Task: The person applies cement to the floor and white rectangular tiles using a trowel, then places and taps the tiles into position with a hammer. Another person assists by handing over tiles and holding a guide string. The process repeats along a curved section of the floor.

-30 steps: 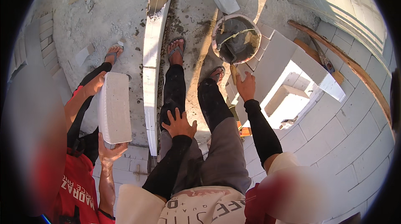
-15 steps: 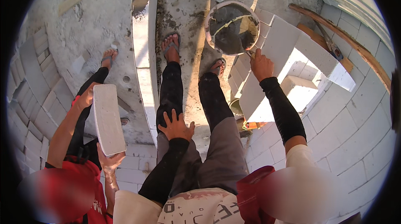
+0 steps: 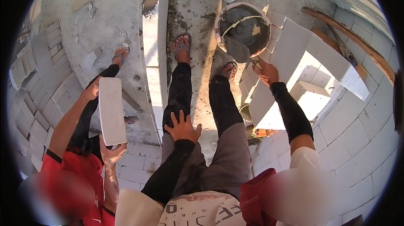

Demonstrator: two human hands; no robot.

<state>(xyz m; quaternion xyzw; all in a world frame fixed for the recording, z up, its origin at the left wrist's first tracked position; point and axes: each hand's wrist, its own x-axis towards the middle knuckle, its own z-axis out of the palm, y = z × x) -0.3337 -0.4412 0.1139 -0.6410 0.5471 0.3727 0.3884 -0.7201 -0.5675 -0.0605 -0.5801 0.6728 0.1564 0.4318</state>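
Observation:
My right hand point(image 3: 267, 73) is closed around the handle of a trowel point(image 3: 238, 50), at the near side of a round bucket point(image 3: 217, 28). Grey wet mortar covers the blade, which overlaps the bucket's near rim. More mortar point(image 3: 240, 19) lies inside the bucket, with a pale cord across its top. Fingers spread, my left hand point(image 3: 184, 128) rests on my left leg just above the knee and holds nothing.
At left, a co-worker in red holds a white block point(image 3: 112, 112) in both hands. A low block wall point(image 3: 152, 40) runs between us. Stacked white blocks point(image 3: 286, 57) stand right of the bucket; a long timber point(image 3: 357, 36) leans by the right wall. Blocks are piled far left.
My right hand has tilted, and the trowel's mortar-covered blade now shows at the bucket's near rim. The co-worker's block has turned slightly more upright in view. My left hand stays on my leg.

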